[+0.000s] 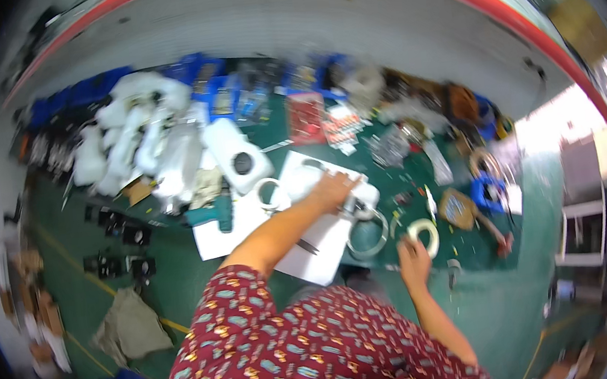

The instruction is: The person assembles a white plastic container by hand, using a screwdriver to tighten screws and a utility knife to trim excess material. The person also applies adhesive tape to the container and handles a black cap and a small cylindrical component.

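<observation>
Two hands are at work on a crowded green surface [175, 251], and the crowding is the main risk. The left hand [334, 188] reaches forward and lies flat, fingers spread, on a white moulded panel [323, 225] that rests partly on white sheets; its grip is open and closed round nothing, only pressing down. The right hand [412, 258] sits nearer the body with its fingers curled on the edge of a roll of pale tape [424, 234]; whether the roll is pinched firmly or merely touched I cannot tell through the blur.

The panel looks to overhang the sheets beneath it, so a push from the flat palm could, in my judgement, slide it sideways into the grey ring [366, 233] lying just beside it, or into the small loose parts scattered between it and the tape. The extended left forearm passes close above a teal power tool [217, 214] and another small ring [268, 194], and a careless sweep back might knock either. Lifting the tape with a weak hold could drop it among the small parts around it. Piled white housings [138, 141] at the far left lie well apart and seem safe.
</observation>
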A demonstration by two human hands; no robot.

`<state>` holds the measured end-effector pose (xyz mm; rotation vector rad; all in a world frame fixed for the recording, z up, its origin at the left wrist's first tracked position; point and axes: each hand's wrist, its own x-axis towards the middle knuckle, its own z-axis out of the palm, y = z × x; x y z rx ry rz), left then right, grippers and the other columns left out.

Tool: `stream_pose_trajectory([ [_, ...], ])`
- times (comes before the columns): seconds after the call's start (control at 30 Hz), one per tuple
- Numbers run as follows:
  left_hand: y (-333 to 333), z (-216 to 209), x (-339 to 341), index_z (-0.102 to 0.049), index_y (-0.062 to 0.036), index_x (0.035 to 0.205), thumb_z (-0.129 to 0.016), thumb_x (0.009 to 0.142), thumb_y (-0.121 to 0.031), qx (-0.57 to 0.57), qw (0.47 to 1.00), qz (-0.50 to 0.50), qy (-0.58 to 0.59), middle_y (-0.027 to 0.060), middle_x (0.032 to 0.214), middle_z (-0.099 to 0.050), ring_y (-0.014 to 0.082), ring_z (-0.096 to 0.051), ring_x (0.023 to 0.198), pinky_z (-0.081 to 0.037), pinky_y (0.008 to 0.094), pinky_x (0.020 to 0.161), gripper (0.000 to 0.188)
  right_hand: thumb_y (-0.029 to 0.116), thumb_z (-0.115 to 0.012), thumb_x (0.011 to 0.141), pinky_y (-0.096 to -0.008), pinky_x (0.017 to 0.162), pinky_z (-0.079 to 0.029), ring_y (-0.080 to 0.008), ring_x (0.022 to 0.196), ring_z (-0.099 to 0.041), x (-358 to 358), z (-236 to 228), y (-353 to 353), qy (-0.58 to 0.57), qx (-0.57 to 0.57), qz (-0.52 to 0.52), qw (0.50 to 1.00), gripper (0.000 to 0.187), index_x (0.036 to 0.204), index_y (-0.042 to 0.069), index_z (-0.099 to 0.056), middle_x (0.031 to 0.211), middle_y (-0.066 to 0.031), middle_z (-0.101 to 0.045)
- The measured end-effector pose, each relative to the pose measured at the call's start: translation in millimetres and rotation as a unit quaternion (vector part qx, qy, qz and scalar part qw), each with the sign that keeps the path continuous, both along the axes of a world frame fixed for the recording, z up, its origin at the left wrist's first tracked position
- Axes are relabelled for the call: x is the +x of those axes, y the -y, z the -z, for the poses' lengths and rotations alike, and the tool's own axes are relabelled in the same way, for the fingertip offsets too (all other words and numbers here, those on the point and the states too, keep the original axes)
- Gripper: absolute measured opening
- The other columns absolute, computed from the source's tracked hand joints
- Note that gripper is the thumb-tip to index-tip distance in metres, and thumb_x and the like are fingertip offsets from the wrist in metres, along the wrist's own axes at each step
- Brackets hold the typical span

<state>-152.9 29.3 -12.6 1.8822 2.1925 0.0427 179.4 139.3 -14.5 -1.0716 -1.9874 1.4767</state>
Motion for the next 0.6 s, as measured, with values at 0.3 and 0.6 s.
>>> stream_pose_trajectory([
  [0.3, -16.9, -16.1, 5.4, -0.029, -0.0202, 0.167, -0.101, 0.058, -0.038, -0.12, 0.992, -0.029, -0.014, 0.0163, 0.136, -0.064, 0.0353, -0.062, 0.126, -0.043, 0.0644, 0.109, 0.132, 0.002, -0.068, 0.095, -0.0275, 0.055, -0.055, -0.0134, 0.068, -0.065, 143.2, 30.8, 9.3, 0.068, -0.155, 0.108, 0.98, 0.007, 0.1, -0.004, -0.068, 0.082, -0.0069, -0.069],
  [0.6, -12.5, -24.2, -6.2, -0.043, -0.0159, 0.154, -0.092, 0.068, -0.023, -0.169, 0.984, -0.025, -0.044, 0.0166, 0.128, -0.067, 0.0364, -0.066, 0.121, -0.052, 0.0548, 0.101, 0.099, 0.001, -0.066, 0.096, -0.0265, 0.058, -0.059, -0.0138, 0.073, -0.069, 76.2, 38.8, -33.2, 0.035, -0.212, 0.0, 0.977, 0.014, 0.107, -0.006, -0.068, 0.094, -0.0117, -0.074],
])
